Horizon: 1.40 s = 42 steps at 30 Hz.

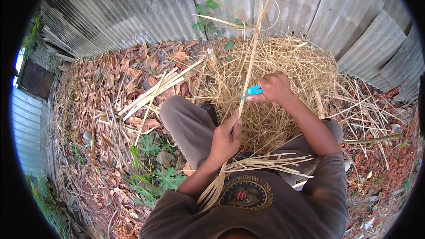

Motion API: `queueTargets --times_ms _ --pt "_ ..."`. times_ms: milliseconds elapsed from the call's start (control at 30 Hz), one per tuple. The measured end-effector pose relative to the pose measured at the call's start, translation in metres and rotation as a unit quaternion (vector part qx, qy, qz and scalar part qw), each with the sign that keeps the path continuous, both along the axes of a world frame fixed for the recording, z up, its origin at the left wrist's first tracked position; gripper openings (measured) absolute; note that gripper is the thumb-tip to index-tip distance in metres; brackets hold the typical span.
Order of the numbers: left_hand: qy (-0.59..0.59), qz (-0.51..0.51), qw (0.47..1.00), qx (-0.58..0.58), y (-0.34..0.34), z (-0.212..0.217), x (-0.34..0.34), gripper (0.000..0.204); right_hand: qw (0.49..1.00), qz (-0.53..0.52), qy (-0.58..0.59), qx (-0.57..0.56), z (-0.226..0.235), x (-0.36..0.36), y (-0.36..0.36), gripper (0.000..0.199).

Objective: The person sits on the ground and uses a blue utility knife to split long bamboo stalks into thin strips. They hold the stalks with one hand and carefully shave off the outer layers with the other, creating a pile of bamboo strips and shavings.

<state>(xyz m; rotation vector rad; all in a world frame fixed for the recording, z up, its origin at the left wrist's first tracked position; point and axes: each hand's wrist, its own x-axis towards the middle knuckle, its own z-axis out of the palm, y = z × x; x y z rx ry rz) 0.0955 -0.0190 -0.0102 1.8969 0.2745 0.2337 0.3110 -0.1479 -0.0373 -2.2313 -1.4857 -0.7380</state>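
- Corrugated metal wall (146, 13) behind a heap of straw shavings (283, 71).
- Long bamboo strip (250, 66) rises from the lap, over the heap.
- Left hand (226, 138) clenched around the strip's lower part.
- Right hand (275, 87) grips a blue-handled knife (254, 90) against the strip.

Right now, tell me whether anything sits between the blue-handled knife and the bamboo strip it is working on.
Nothing visible does. The right hand holds the blue-handled knife right against the bamboo strip, and the left hand pinches the same strip just below. The shavings pile lies behind it, not between.
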Motion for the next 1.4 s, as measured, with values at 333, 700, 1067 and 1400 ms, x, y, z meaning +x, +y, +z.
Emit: queueTargets --times_ms 333,700,1067,1400 --pt "0.036 -0.078 0.993 -0.087 -0.028 0.009 -0.029 0.034 0.944 -0.271 0.15 -0.115 0.005 0.113 -0.056 0.075" --pt "0.112 -0.097 0.957 -0.248 -0.01 0.023 -0.02 0.038 0.842 -0.257 0.474 0.023 0.029 0.101 -0.049 0.083" --pt "0.063 -0.072 0.974 -0.205 -0.005 0.01 -0.026 0.038 0.541 0.004 0.836 0.09 0.028 0.087 -0.047 0.071" --pt "-0.002 0.012 0.986 -0.165 0.013 -0.001 -0.013 0.034 0.913 -0.096 0.394 -0.051 0.033 -0.02 -0.009 0.077"
